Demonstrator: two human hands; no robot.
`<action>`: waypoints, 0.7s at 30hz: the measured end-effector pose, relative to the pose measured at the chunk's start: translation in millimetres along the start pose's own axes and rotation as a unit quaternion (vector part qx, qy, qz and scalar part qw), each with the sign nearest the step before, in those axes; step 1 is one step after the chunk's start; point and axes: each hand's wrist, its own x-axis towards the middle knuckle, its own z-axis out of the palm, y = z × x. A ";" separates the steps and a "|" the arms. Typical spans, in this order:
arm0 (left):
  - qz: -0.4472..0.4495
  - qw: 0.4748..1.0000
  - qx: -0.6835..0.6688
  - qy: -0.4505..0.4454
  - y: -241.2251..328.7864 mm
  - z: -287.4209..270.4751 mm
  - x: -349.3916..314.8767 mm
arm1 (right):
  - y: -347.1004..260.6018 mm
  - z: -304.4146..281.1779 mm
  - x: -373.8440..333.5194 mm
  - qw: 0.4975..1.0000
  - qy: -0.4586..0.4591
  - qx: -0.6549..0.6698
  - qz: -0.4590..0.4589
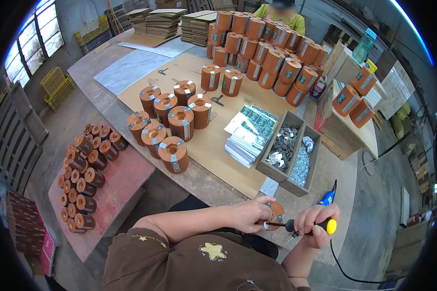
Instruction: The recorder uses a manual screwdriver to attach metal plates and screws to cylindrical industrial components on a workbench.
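I look down on a pale wooden table [332, 177] bearing a brown cardboard sheet [213, 167]. Orange-brown hollow-topped cylinders [181, 123] with silver metal strips stand on it, and more are stacked at the far end. Right of the cardboard's middle, I see a pile of green-and-white printed sheets [251, 128] beside a grey two-compartment box [273, 171] of small metal parts. To the left is a red-topped table [119, 182] crowded with further cylinders; beyond it are a concrete floor and a paned window [36, 39]. A person in a yellow-green top [297, 22] is behind the far stack.

Both forearms rise from the lower edge. My wearer's left hand [251, 214] has its fingers curled in a grip on the left side of a single orange-brown cylinder [277, 210], at the table's near edge between the hands. The right hand [315, 220] is wrapped around a black-and-yellow-handled screwdriver [331, 226], its shaft pointing left to that cylinder.

The left fingers hide part of the cylinder. A blue corded tool [327, 198] is partly hidden behind the right hand; I cannot tell whether it is touched. The screwdriver's exact contact is too small to make out.
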 end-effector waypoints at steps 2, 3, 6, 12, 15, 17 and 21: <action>-0.016 1.000 0.008 -0.007 2.6 2.8 -2.5 | 0.7 3.0 1.8 1.000 0.000 0.003 0.001; -0.016 0.999 0.016 0.028 2.2 11.5 -3.9 | -0.6 3.6 0.9 1.000 0.000 0.001 0.004; -0.001 0.997 0.026 0.073 0.0 23.7 -8.1 | -3.2 5.7 -4.0 1.000 0.005 -0.004 0.005; 0.003 0.996 -0.020 0.082 -0.2 33.1 -8.3 | -11.1 5.6 -16.0 0.998 0.026 -0.044 -0.027; 0.017 0.990 0.025 0.139 -1.1 37.9 -10.3 | -30.9 0.7 -20.2 0.991 0.059 -0.037 -0.110; 0.011 0.990 0.054 0.129 7.4 31.6 -9.5 | -65.1 -8.9 -30.8 0.987 0.081 -0.009 -0.138; 0.031 0.985 0.111 0.127 -4.2 32.2 -17.7 | -100.8 -27.9 -62.6 0.976 0.166 -0.051 -0.132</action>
